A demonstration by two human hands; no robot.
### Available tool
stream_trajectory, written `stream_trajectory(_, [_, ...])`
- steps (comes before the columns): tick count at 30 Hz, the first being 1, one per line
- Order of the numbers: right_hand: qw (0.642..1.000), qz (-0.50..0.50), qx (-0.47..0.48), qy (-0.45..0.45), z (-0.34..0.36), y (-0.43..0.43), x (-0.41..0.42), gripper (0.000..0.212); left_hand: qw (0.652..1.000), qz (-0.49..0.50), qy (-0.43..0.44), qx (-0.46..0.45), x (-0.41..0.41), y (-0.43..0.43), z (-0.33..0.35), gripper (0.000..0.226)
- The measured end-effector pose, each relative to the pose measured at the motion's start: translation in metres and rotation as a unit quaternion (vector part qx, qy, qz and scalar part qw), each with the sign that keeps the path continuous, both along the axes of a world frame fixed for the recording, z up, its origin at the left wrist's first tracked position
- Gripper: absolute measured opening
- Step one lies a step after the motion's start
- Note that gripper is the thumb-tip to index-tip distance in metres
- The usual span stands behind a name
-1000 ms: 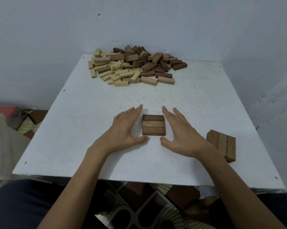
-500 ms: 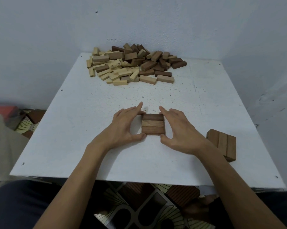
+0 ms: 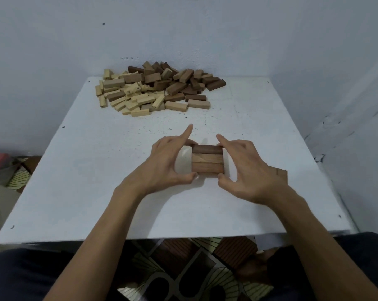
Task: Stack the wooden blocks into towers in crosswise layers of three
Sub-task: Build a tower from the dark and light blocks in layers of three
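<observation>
Three brown wooden blocks lie side by side as one flat layer at the middle of the white table. My left hand pinches its left end between thumb and fingers, with the index finger sticking out straight. On the right end, my right hand grips the same way. The layer looks raised slightly off the table. A second three-block layer lies at the right, mostly hidden behind my right hand.
A big pile of loose light and dark blocks covers the table's far side near the wall. Walls close in behind and to the right. My knees and a patterned floor show below the near edge.
Both hands closed in from beside the three-block layer and took hold of its ends. The layer now sits a bit nearer the camera and to the right.
</observation>
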State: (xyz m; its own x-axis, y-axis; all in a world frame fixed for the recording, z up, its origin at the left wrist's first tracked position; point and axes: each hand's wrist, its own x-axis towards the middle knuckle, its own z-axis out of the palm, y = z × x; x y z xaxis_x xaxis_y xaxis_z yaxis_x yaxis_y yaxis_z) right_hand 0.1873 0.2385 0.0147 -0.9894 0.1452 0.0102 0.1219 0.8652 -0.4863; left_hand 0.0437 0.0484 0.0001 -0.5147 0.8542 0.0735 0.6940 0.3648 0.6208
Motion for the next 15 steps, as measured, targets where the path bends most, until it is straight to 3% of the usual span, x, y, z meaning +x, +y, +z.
stream_trajectory(9, [0.995,-0.054,0.024,0.077,-0.005,0.05,0.069,0.086,0.997,-0.077,0.003,0.012,0.042,0.068,0.001,0.104])
stream_trajectory(15, [0.994,-0.078,0.032,0.074,-0.012,0.07,0.092,0.091,0.994,-0.112,0.003,0.002,0.058,0.095,0.001,0.103])
